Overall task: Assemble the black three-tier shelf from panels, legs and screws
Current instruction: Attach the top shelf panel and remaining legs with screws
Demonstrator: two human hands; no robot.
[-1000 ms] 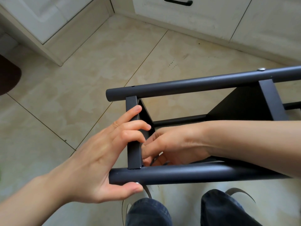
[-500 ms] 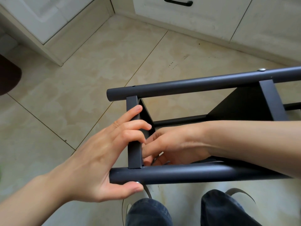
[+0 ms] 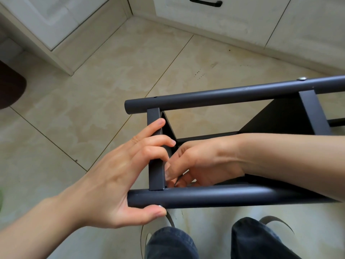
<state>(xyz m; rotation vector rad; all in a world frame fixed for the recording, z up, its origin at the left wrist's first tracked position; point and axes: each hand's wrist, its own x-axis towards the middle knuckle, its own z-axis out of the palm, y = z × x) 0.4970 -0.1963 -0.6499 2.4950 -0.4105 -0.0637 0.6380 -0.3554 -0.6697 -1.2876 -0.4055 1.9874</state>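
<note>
The black shelf lies on its side over the tiled floor. Its near tube leg (image 3: 224,195) and far tube leg (image 3: 224,94) run left to right. A panel edge (image 3: 155,176) joins them at the left end, and a second panel (image 3: 280,118) stands further right. A silver screw head (image 3: 301,78) sits in the far leg. My left hand (image 3: 115,176) grips the end, thumb under the near leg and fingers curled on the panel edge. My right hand (image 3: 205,159) reaches between the legs to the inner corner; its curled fingers pinch a thin grey metal piece, mostly hidden.
My knees in dark trousers (image 3: 171,243) are just below the near leg. White cabinets (image 3: 205,25) with a black drawer handle (image 3: 205,1) line the back and left. A dark rounded object (image 3: 9,86) lies at the left edge. Open tiled floor spreads to the left.
</note>
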